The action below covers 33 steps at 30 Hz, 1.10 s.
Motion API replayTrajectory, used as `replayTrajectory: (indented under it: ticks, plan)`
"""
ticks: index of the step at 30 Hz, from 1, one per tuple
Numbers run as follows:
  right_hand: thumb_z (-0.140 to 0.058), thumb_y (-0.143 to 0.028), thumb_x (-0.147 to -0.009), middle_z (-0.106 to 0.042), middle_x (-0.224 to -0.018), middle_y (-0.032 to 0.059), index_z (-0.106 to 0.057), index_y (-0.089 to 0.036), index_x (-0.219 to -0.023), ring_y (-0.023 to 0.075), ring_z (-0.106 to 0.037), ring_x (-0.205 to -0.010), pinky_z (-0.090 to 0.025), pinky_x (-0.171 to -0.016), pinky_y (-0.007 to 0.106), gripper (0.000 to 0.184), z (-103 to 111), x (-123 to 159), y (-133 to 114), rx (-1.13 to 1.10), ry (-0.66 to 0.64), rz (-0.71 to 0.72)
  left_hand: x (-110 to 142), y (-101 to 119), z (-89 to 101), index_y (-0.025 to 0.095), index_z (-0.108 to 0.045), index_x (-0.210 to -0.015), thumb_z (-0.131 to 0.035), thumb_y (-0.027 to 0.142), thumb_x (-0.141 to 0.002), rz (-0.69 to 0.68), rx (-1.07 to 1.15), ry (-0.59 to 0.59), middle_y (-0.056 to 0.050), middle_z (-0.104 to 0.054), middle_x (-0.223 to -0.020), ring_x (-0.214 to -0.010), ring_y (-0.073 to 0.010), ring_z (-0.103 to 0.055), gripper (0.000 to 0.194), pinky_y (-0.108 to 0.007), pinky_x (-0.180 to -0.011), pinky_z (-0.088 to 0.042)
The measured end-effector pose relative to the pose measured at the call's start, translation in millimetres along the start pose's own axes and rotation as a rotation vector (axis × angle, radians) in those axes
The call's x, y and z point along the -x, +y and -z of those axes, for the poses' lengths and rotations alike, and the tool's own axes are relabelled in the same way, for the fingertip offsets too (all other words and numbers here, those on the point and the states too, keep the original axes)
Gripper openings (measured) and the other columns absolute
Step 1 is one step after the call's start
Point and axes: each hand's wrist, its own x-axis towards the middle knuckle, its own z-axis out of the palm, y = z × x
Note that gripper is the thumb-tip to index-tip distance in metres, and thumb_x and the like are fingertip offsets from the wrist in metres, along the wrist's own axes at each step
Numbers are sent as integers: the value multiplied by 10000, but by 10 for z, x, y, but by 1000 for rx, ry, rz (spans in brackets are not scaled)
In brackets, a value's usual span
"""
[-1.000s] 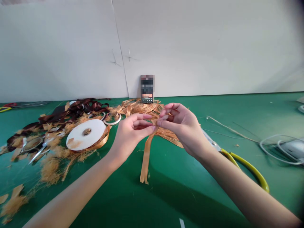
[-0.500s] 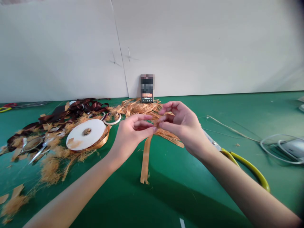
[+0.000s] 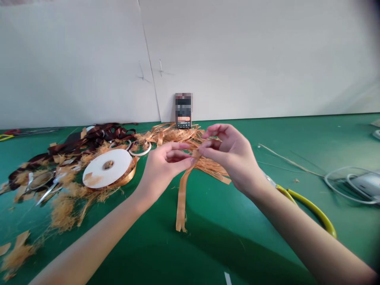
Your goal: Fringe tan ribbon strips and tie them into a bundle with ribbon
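Note:
A tan satin ribbon (image 3: 182, 198) hangs down from between my two hands, its lower end notched and a little frayed. My left hand (image 3: 168, 160) pinches it near the upper end between thumb and fingers. From the other side, my right hand (image 3: 230, 152) grips the ribbon's upper end between thumb and forefinger, its other fingers curled loosely above. Behind the hands a bundle of tan ribbon strips (image 3: 175, 134) lies on the green table (image 3: 142, 245). A white ribbon spool (image 3: 101, 160) wound with tan ribbon rests left of my left hand.
Yellow-handled scissors (image 3: 314, 206) lie partly behind my right forearm. At the left are small scissors (image 3: 49, 190), frayed tan threads (image 3: 63, 211) and a heap of dark brown ribbon (image 3: 77, 142). A phone (image 3: 183, 111) leans on the white wall. A grey device (image 3: 365, 184) with cable sits right.
My right hand has shifted slightly up and to the right, drawing the ribbon's upper end a little away from my left hand. My left hand has stayed nearly still.

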Motion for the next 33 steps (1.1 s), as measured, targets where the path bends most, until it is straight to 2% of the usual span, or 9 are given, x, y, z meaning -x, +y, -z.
replayTrajectory:
  ticks: [2,4,9,11,16,19,24,27,33]
  plan:
    - [-691,-84,-609,-548,-868,-16,-488,-205,-861,76,-568,-659,-506,-659,266,346,20,-16,-20,-8,73,50,-2,9,-5,192,-679,-953,-785,248,-662,0,-9,13,2,-730,-764,-734,-129,-692,315,-191,-677,-538]
    - [-694,-96,-608,-544,-874,-15,-487,-208,-852,83,-577,-684,-506,-674,268,339,34,-24,-40,-19,90,67,-4,17,-7,188,-676,-959,-785,244,-660,9,-12,18,-4,-731,-775,-740,-135,-691,323,-199,-677,-539]
    - [-676,-65,-582,-548,-894,-8,-479,-201,-882,98,-591,-697,-511,-627,268,383,16,5,-35,2,-87,-31,-1,11,-1,191,-673,-952,-790,259,-658,-12,1,9,3,-727,-758,-756,-142,-692,324,-210,-697,-538]
    - [-657,-52,-586,-545,-887,-12,-470,-205,-897,93,-578,-663,-500,-593,268,393,7,14,-20,28,-115,-43,2,4,3,196,-676,-949,-790,274,-660,-21,1,2,5,-725,-756,-757,-143,-692,321,-216,-706,-537]
    - [-665,-91,-621,-521,-879,-7,-467,-222,-873,92,-551,-675,-497,-664,285,347,25,-8,-24,53,31,65,8,9,1,193,-674,-966,-784,300,-664,-24,-28,10,-19,-729,-782,-761,-168,-694,339,-259,-721,-542]
    - [-664,-130,-646,-509,-886,-5,-464,-235,-866,103,-555,-696,-505,-708,301,315,40,-19,-41,59,75,114,4,21,-5,184,-674,-964,-787,301,-657,-23,-27,23,-29,-729,-789,-767,-177,-695,348,-274,-733,-546]
    - [-715,-146,-624,-555,-936,16,-477,-217,-877,134,-616,-792,-531,-724,302,354,19,4,-52,25,-28,6,0,27,-5,187,-670,-952,-783,276,-661,-22,-19,20,-12,-722,-760,-758,-162,-689,325,-256,-730,-541]
    - [-752,-159,-629,-586,-921,18,-478,-208,-875,134,-639,-757,-552,-679,295,371,7,20,-58,26,-100,-54,-2,16,3,191,-668,-952,-783,271,-663,-34,-18,11,-4,-719,-764,-777,-160,-685,321,-251,-737,-535]
    - [-792,-220,-654,-598,-962,27,-487,-205,-874,114,-642,-688,-563,-666,295,377,69,-5,-55,118,-47,32,-1,1,5,197,-669,-972,-786,309,-665,-43,-26,30,-14,-721,-794,-792,-162,-686,347,-245,-722,-540]
